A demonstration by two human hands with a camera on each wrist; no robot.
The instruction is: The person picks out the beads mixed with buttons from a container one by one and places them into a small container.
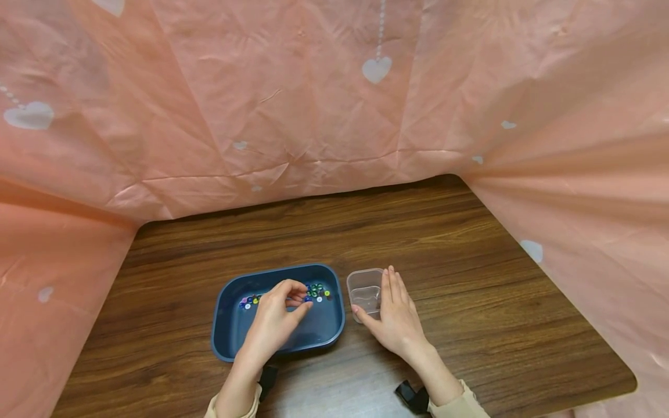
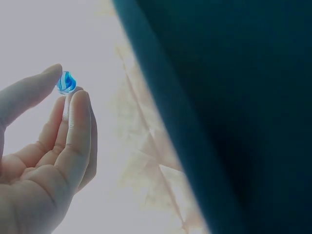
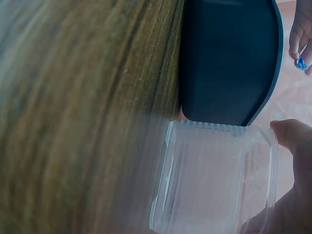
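Navy tray (image 1: pixel 320 329): underneath the left hand, reaching out past it on both sides, on the wooden tabletop (image 1: pixel 496 325).
Outer marbles (image 1: pixel 247 303): inside the tray, just left of the left hand's knuckles, a small mixed-colour group partly hidden by that hand.
Left hand (image 1: pixel 277 319): over the tray, palm turned inward, thumb and fingertips brought together in a pinch on one marble.
Blue marble (image 2: pixel 66 83): clear glass with a blue swirl, at the left hand's thumb tip and fingertips, raised off the tray floor.
Inner marbles (image 1: pixel 320 291): inside the tray, just beyond and to the right of the left fingertips, greens, blues and a yellow among them.
Clear container (image 1: pixel 364 281): between the two hands, near the tray's right end, within the spread of the right thumb and fingers.
Right hand (image 1: pixel 399 325): fingers straight along the container's right side, thumb at its near left rim; it seems to steady the container rather than clutch it.
Step in hand: by my reading, moving a single marble out of the tray, with the pick-up done and the release not.
Next move: it would call for a firm pinch, a path rightward over the tray's rim, and a still container.
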